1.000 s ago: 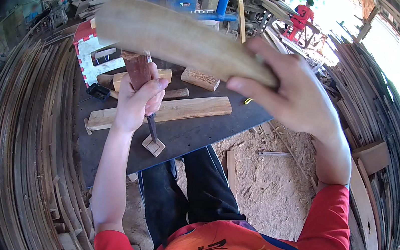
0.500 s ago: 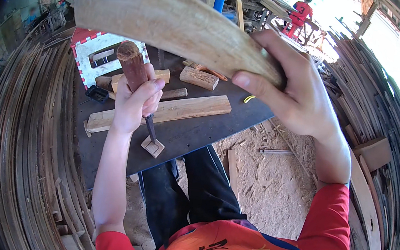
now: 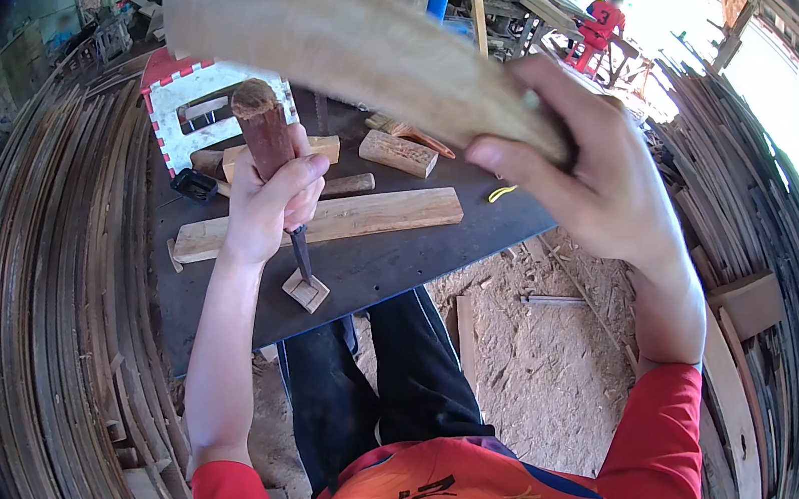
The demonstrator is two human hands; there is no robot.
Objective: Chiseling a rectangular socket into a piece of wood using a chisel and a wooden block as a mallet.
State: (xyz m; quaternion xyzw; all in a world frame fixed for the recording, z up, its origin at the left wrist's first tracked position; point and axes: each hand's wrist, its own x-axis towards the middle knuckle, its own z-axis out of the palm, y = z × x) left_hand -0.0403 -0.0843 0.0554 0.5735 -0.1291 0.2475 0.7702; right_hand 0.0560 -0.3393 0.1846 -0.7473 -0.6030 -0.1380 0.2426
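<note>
My left hand (image 3: 275,198) is wrapped round the wooden handle of a chisel (image 3: 267,131). Its dark blade points down, with the tip against a small square wood block (image 3: 305,292) near the table's front edge. Lines of a smaller square show on that block. Raised above the table, my right hand (image 3: 582,163) grips the narrow end of a wooden mallet (image 3: 347,36), a broad, slightly curved club. The mallet is blurred and reaches left over the chisel's handle without touching it. Behind the chisel lies a long wood beam (image 3: 383,219).
On the dark table (image 3: 458,262) are a short wood block (image 3: 398,154), a white and red plastic stool (image 3: 198,107) and a small black box (image 3: 194,185). Stacked planks (image 3: 49,304) stand at left, more boards (image 3: 776,228) at right. A person in red (image 3: 603,24) sits far back.
The mallet's broad end has shifted slightly right and down, its upper edge now blurred. My right hand has moved a little with it. Chisel, left hand and square block stay put.
</note>
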